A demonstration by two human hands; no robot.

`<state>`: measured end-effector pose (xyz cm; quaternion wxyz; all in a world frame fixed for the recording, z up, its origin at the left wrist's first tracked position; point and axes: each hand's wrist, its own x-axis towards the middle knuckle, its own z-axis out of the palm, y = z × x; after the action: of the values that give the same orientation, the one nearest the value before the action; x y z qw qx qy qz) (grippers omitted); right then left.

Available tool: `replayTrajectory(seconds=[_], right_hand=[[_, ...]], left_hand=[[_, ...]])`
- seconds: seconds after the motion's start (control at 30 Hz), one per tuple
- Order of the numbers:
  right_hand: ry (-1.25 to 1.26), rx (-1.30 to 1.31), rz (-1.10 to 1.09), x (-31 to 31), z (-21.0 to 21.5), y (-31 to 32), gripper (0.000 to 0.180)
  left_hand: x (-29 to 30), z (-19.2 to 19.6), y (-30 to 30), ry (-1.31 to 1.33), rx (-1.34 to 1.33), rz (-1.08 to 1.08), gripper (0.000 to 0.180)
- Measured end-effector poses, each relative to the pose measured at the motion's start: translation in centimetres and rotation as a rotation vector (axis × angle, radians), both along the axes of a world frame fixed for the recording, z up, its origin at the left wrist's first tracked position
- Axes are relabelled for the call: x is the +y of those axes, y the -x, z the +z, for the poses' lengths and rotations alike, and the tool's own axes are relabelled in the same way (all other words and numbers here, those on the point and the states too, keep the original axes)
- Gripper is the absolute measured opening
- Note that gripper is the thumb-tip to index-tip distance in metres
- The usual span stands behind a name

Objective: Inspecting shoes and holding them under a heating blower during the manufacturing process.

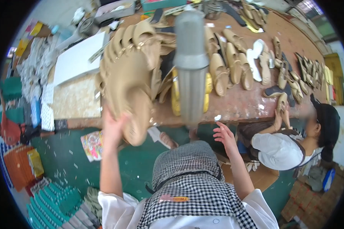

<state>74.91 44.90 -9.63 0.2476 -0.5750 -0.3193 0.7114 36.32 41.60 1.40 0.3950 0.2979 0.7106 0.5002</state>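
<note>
My left hand (114, 128) is closed on a tan shoe (137, 118) above the table's front edge. The shoe is smeared by motion, its heel end toward me and its upper part in front of other shoes. My right hand (225, 135) is raised with fingers apart, holding nothing, near the table edge to the right. A heap of tan shoes (143, 34) lies behind the held one. Between my hands stands a grey metal post (191, 57), with yellow parts (175, 91) behind it.
More tan shoes (219, 74) stand in rows on the brown table (233, 107). White insole-shaped pieces (253, 63) lie among them. At the left is a white board (78, 57). To the right, a co-worker (279, 149) in a black cap holds a shoe (282, 103).
</note>
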Motion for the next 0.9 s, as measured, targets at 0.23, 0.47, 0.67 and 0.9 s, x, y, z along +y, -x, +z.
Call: replayTrajectory(seconds=[0.23,0.47,0.67,0.9], right_hand=[[-0.501,-0.327,-0.185,14.6,-6.6,-4.9,0.043],[-0.220,-0.347,-0.255,26.7,-13.0,-4.0,0.037],[-0.407,-0.425,-0.240,24.4,-10.2,-5.7,0.025],[-0.310,-0.063,-0.310,18.3,-8.7,-4.5,0.028]], left_hand=[[22.7,0.9,6.4,-0.134,0.227,-0.153,0.067],[28.3,-5.3,7.5,0.353,0.804,-0.031,0.101],[21.9,-4.0,7.2,-0.179,0.966,-0.036,0.060],[-8.3,-16.6,1.8,0.278,0.738,-0.171,0.040]])
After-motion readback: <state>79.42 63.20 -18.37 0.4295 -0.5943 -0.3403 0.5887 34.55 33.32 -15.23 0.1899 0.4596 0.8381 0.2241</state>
